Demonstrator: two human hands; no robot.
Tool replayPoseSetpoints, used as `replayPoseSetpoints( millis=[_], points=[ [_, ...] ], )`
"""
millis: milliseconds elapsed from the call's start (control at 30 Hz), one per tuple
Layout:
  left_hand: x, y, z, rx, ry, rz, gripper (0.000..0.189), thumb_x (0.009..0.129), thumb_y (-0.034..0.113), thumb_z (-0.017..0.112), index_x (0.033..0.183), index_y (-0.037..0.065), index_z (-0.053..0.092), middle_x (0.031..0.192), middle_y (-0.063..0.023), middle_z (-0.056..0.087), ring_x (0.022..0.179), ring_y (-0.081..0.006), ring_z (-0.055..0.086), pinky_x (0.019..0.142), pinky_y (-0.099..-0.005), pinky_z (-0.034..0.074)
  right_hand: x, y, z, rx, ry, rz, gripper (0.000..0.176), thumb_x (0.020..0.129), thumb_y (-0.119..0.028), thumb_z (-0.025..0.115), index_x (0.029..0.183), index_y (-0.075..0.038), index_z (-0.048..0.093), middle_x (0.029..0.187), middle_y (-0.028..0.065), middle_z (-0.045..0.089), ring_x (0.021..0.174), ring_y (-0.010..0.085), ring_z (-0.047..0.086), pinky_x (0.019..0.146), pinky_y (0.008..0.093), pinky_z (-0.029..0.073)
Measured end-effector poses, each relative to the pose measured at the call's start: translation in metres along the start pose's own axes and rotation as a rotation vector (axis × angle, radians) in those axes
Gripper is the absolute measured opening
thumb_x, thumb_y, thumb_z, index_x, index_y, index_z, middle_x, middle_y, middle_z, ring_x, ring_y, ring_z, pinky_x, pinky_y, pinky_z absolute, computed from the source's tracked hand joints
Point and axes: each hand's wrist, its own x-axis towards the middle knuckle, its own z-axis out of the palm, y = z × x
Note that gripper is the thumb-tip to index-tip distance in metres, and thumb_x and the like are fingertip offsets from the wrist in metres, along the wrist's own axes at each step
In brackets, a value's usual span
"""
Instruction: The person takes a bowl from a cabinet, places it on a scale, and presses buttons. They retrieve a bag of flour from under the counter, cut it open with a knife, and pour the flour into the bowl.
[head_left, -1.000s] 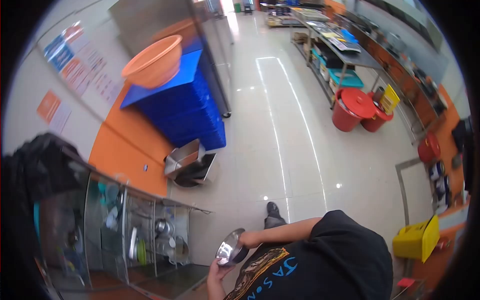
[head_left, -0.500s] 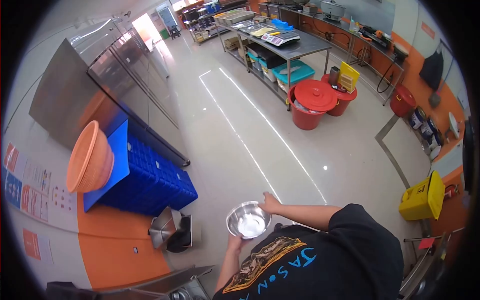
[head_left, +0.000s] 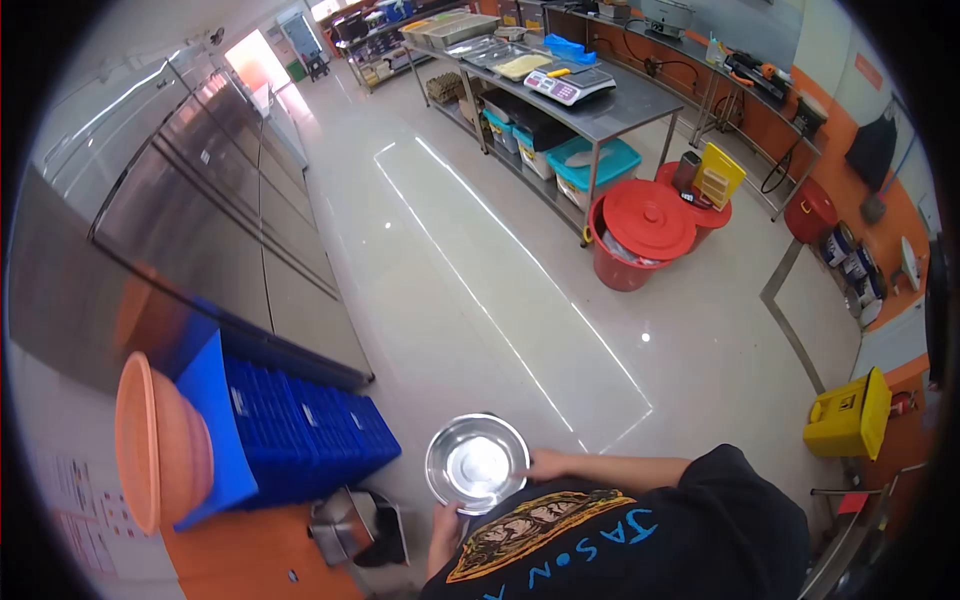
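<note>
A shiny steel mixing bowl [head_left: 478, 465] is held in front of my body, its open top facing up and only bright reflections showing inside. On the near left side of its rim, my left hand [head_left: 447, 522] grips the bowl. Its fingers are partly hidden by the bowl. At the right side of the rim, my right hand [head_left: 541, 466] is closed on the edge, the forearm reaching across from the right.
Stacked orange basins [head_left: 165, 440] stand on blue crates [head_left: 300, 425] at left, beside a steel refrigerator [head_left: 200, 200]. Ahead right are a steel table [head_left: 640, 105] with a scale [head_left: 570, 87], and red bins [head_left: 625, 265]. A yellow bin [head_left: 848, 415] stands at right.
The view has moved forward, bringing the crates, table and red bins nearer. The bowl sits slightly lower and further left in view. My right hand has come down and closed on its rim.
</note>
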Motion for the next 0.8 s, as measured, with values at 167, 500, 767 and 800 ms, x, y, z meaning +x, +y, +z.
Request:
replayPoseSetpoints(
  millis=[167,500,767,800],
  points=[
    [0.138,0.14,0.042,0.135,-0.093,0.104,0.045,0.083,0.002,0.057,0.127,-0.007,0.055,0.107,-0.0148,0.067,0.091,-0.0295,0.07,0.075,-0.0406,0.063,0.109,-0.08,-0.096,0.022,0.162,0.157,0.042,0.098,-0.041,0.056,0.104,-0.004,0.075,0.083,0.0128,0.076,0.068,0.0259,0.073,0.076,0.0417,0.059],
    [0.303,0.471,0.267,0.611,-0.509,0.35,0.041,0.091,0.006,0.056,0.13,-0.007,0.053,0.107,-0.0171,0.069,0.085,-0.0264,0.072,0.07,-0.0365,0.064,0.202,-0.158,-0.362,0.605,0.602,-0.165,0.053,0.103,-0.047,0.058,0.107,0.004,0.069,0.09,0.0134,0.072,0.074,0.021,0.071,0.066,0.0317,0.058],
    [0.501,0.459,0.351,0.366,-0.432,-0.39,0.038,0.097,0.008,0.048,0.121,-0.021,0.05,0.107,-0.0306,0.069,0.094,-0.0403,0.073,0.084,-0.0492,0.064,0.263,-0.053,-0.533,1.264,0.674,0.12,0.06,0.102,-0.06,0.051,0.107,-0.002,0.068,0.088,0.0078,0.068,0.072,0.0192,0.068,0.064,0.036,0.058],
    [0.538,0.441,0.339,0.284,-0.391,-0.373,0.039,0.098,0.009,0.046,0.123,-0.02,0.049,0.108,-0.0312,0.068,0.099,-0.0419,0.072,0.088,-0.0496,0.062,0.276,-0.038,-0.566,1.189,0.741,0.227,0.056,0.102,-0.057,0.053,0.105,-0.004,0.068,0.087,0.007,0.067,0.07,0.0185,0.067,0.064,0.0364,0.058]
  ],
)
